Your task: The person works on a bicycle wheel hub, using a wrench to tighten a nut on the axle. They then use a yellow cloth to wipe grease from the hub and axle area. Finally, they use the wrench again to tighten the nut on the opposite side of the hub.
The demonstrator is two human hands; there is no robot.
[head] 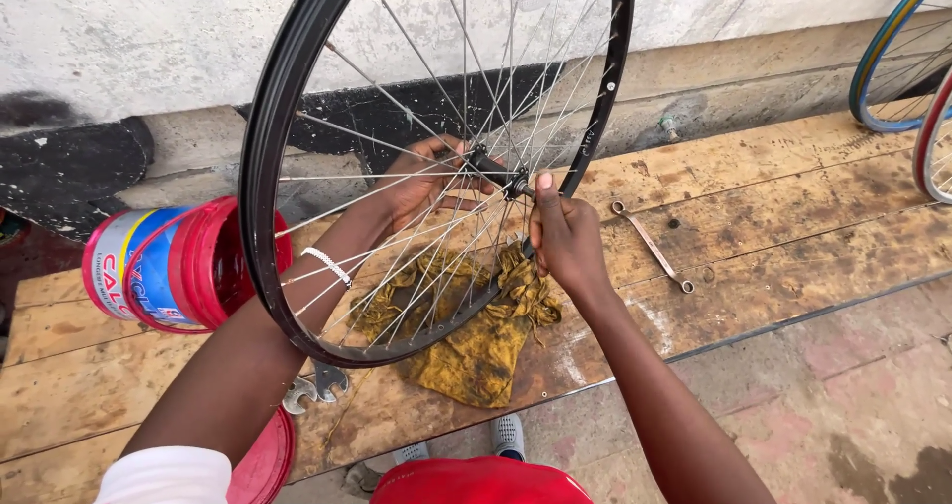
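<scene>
bicycle wheel (297, 97) top cut off, both hands (565, 236) closed on hub (496, 175), left hand (421, 177) behind spokes

One head cam – looks down, close, over wooden bench (754, 216) twd wall (149, 28).

On the wooden bench (793, 216): a red bucket (174, 266) lying on its side at left, a ring spanner (650, 246) at right, open-ended spanners (315, 385) near the front edge, coloured rims (907, 67) far right.
</scene>
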